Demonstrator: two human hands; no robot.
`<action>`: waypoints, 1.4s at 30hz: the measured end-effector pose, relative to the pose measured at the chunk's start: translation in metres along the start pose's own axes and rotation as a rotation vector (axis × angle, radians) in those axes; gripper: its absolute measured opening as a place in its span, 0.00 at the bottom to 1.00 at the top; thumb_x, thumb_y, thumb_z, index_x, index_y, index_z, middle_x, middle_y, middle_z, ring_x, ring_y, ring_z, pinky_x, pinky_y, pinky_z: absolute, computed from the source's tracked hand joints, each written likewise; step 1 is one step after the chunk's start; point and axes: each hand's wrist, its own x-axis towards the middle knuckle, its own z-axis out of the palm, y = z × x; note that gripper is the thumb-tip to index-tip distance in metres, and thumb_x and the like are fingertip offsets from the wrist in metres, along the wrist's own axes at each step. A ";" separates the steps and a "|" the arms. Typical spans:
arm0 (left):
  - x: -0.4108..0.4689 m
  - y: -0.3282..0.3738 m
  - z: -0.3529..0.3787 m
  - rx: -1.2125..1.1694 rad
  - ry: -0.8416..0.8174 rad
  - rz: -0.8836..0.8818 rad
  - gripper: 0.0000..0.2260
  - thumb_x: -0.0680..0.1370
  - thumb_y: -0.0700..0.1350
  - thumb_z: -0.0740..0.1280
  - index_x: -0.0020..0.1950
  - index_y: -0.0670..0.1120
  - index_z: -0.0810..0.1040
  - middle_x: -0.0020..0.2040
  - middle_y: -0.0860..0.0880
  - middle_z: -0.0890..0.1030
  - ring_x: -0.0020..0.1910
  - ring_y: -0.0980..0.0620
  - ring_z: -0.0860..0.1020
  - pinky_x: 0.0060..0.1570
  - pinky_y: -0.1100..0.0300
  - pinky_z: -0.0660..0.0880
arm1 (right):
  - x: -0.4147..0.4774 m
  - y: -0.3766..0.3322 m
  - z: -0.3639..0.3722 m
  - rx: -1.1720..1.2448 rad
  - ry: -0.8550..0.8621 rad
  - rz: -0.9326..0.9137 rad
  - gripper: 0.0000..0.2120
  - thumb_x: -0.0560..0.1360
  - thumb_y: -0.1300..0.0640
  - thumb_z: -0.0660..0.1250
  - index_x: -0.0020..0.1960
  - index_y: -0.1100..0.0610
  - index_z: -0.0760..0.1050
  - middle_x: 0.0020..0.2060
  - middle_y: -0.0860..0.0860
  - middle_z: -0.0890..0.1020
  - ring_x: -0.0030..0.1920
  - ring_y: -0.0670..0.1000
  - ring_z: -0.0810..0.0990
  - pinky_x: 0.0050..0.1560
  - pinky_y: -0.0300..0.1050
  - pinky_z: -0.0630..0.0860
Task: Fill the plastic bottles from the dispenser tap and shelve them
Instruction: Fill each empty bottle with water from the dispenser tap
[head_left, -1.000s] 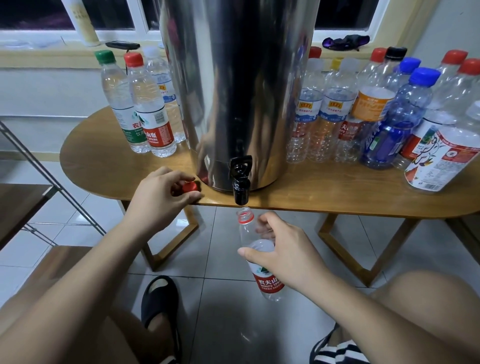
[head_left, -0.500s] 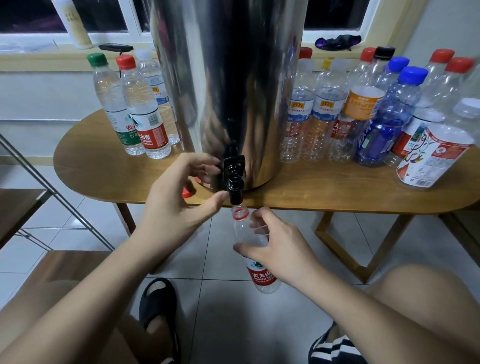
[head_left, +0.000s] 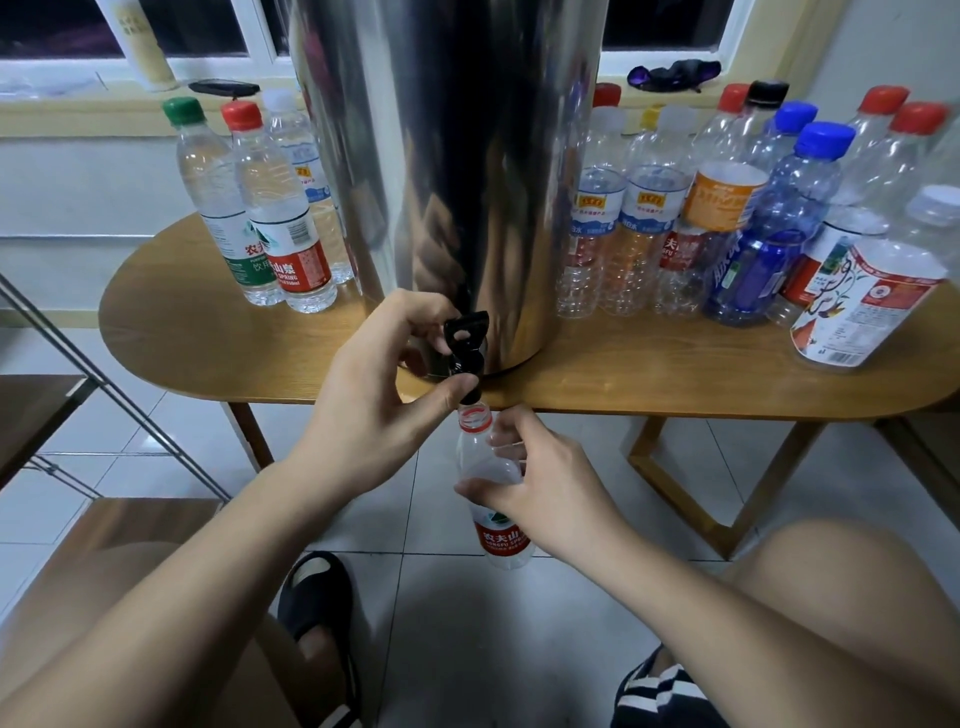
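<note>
So that water falls straight in, we judge, our right hand (head_left: 550, 493) grips the bottle (head_left: 501, 543) under the centre-frame tap (head_left: 466, 340) our left hand (head_left: 374, 410) pinches.

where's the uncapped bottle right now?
Head view, low centre: the uncapped bottle is held by the right hand just below the table edge, its mouth right under the black tap, which the left hand grips.

The held bottle (head_left: 503, 540) is labelled 农夫山.
</note>
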 end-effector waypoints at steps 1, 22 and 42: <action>0.000 0.000 0.000 0.017 0.003 0.010 0.23 0.78 0.36 0.79 0.63 0.54 0.71 0.53 0.48 0.78 0.45 0.52 0.76 0.49 0.66 0.70 | 0.001 0.001 0.001 0.009 0.008 0.003 0.30 0.69 0.37 0.83 0.62 0.44 0.71 0.60 0.41 0.81 0.61 0.43 0.81 0.62 0.45 0.80; 0.003 0.003 -0.002 0.251 0.000 0.185 0.15 0.79 0.37 0.78 0.62 0.38 0.77 0.59 0.46 0.78 0.53 0.50 0.76 0.50 0.59 0.76 | 0.004 0.001 0.009 0.045 -0.011 0.059 0.29 0.69 0.38 0.83 0.60 0.42 0.69 0.60 0.41 0.81 0.60 0.44 0.81 0.61 0.45 0.80; -0.003 0.004 0.006 0.147 0.045 0.100 0.13 0.80 0.34 0.76 0.61 0.37 0.76 0.56 0.43 0.78 0.50 0.45 0.77 0.49 0.57 0.74 | 0.002 0.002 0.012 0.049 -0.037 0.070 0.28 0.71 0.39 0.82 0.61 0.44 0.69 0.60 0.42 0.80 0.58 0.42 0.79 0.56 0.42 0.77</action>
